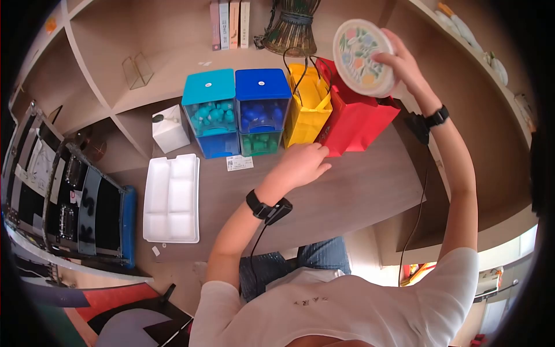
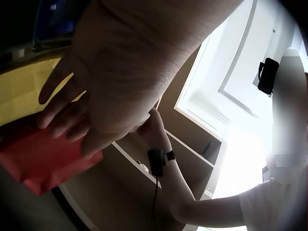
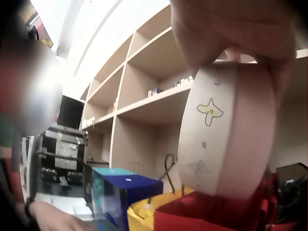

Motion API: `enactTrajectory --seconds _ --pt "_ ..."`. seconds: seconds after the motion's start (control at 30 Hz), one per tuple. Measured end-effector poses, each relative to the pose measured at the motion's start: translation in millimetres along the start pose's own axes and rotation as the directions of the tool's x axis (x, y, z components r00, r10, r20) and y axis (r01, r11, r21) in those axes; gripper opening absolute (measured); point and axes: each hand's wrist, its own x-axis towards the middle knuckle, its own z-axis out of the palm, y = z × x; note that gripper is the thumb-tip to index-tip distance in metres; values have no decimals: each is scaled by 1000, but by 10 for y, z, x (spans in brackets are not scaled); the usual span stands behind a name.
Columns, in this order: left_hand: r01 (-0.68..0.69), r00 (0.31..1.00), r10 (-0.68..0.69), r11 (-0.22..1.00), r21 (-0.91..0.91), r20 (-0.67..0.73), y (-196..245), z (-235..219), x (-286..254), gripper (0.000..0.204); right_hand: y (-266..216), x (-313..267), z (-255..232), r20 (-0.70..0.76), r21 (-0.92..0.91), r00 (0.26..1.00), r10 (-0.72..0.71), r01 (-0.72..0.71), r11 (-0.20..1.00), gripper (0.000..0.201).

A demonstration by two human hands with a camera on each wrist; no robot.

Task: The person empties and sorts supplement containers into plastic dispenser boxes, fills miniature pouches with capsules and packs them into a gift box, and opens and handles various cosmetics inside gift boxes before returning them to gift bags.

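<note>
My right hand (image 1: 404,63) grips a round container (image 1: 363,56) with a flower-patterned lid, thumb on the lid. In the right wrist view, its side is a white band beside a pink band, with a small yellow drawing on the white. The container is raised over the red paper bag (image 1: 361,124). Left of that stands a yellow paper bag (image 1: 306,115) with dark cord handles. My left hand (image 1: 300,165) is at the foot of both bags, its fingers loosely bent and holding nothing. In the left wrist view those fingers overlap the bags.
Two stacks of drawer boxes, with a teal lid (image 1: 209,87) and a blue lid (image 1: 263,84), hold small coloured pieces. A white compartment tray (image 1: 171,199) and a paper label (image 1: 240,162) lie on the table (image 1: 358,191). Behind stand a white box (image 1: 170,130), books (image 1: 230,24) and a woven vessel (image 1: 292,32).
</note>
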Motion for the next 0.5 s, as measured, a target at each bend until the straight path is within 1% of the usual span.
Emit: enactTrajectory --seconds 0.03,0.07,0.1,0.17,0.2,0.23,0.27,0.3,0.37,0.4,0.47,0.5 --pt "11 1000 -12 1000 13 16 -49 -22 -60 31 12 75 46 71 -165 993 90 -77 983 79" --pt "25 999 -26 999 27 31 -76 -72 -85 32 -34 116 109 124 -329 974 189 -139 934 81" --pt "20 1000 -21 999 26 24 -92 -114 -94 32 -70 138 179 121 -335 975 184 -134 933 81" --pt "126 986 -130 991 51 105 -121 -183 -132 33 -105 168 337 255 -556 932 256 -75 828 88" --pt "127 986 -131 991 49 99 -141 -191 -145 33 -14 187 413 258 -559 933 252 -69 826 88" --pt "128 987 -133 990 60 93 -149 -189 -146 34 129 213 509 302 -553 923 239 -35 832 87" --pt "130 987 -136 989 70 86 -144 -185 -145 35 157 221 589 346 -546 910 227 -1 837 85" --pt "136 987 -142 989 65 82 -146 -177 -151 35 187 243 640 353 -548 908 227 4 836 85" --pt "148 979 -151 989 29 139 -154 -171 -172 37 246 285 774 461 -535 815 351 -60 843 86" --pt "159 977 -161 987 27 136 -144 -191 -186 37 359 337 835 471 -533 811 349 -54 844 86" --pt "165 968 -170 985 43 185 -120 -244 -205 38 681 424 945 388 -712 849 359 29 701 80" --pt "172 967 -178 984 48 183 -138 -236 -211 38 845 425 1015 394 -708 849 353 35 706 80"
